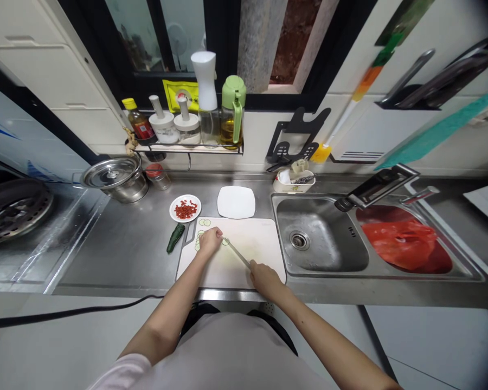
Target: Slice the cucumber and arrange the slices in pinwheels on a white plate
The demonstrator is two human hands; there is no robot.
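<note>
My right hand is closed round the handle of a kitchen knife. Its blade points up and left across a white cutting board. At the blade's tip lies a thin cucumber slice. My left hand rests on the board close to that tip, fingers curled together; what they hold, if anything, is hidden. Several more pale green slices lie along the board's left side, some partly covered by my left hand. A dark green cucumber piece sits on the counter left of the board.
Behind the board are a white plate and a small dish of chopped red pieces. A lidded steel pot stands at left. The sink is at right, with a red bag in its second basin. Bottles line a shelf.
</note>
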